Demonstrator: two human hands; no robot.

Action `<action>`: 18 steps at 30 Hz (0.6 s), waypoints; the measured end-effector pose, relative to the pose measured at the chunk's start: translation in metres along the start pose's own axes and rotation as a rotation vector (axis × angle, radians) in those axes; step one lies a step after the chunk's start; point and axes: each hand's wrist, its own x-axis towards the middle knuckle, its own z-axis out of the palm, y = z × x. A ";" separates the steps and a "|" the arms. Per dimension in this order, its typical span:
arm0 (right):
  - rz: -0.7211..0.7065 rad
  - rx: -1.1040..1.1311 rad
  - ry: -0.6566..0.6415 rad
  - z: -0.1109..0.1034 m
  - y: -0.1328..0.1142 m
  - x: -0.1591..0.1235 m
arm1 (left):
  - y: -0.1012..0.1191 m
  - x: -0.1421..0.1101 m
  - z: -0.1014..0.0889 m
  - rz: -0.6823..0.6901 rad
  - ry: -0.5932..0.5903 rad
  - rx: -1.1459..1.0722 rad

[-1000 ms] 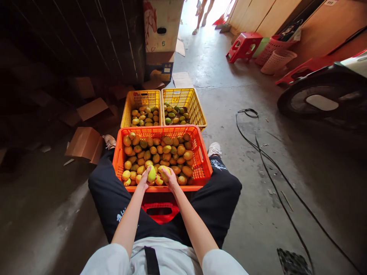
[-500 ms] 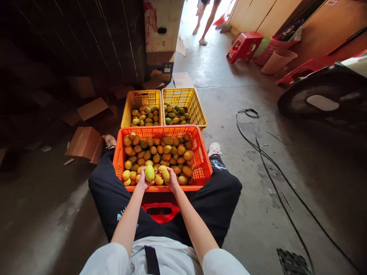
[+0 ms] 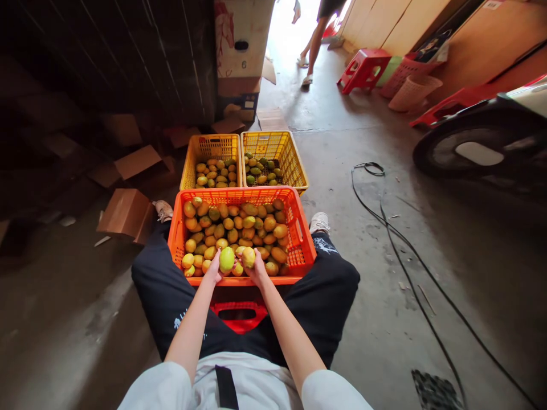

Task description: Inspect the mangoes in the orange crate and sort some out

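Observation:
My left hand is closed around a yellow-green oval fruit that looks like a mango. A yellower oval fruit of the same kind is in my right hand, fingers wrapped on its outer side. Both fruits are held side by side, a small gap between them, above the near edge of an orange plastic crate. Many more oval fruits, yellow, brownish and greenish, lie heaped in that crate between my knees. My palms and some fingers are hidden behind the held fruits.
Beyond the orange crate stand a left yellow crate and a right yellow crate, both with fruit. Cardboard boxes lie at left. A black cable crosses the floor at right, near a vehicle wheel. A person's legs show in the doorway.
Both hands have turned the held fruits slightly in place, showing other sides of them. The person in the doorway has walked closer. The crates have not moved.

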 end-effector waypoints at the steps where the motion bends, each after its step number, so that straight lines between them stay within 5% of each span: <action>1: 0.004 -0.011 0.003 0.000 0.000 -0.001 | 0.000 -0.001 0.000 0.010 0.014 0.011; 9: -0.157 -0.125 -0.064 -0.004 0.005 -0.007 | -0.007 0.001 -0.005 0.223 0.051 0.070; 18: -0.123 -0.082 -0.036 -0.002 0.004 -0.006 | -0.009 0.011 -0.009 0.234 0.040 0.089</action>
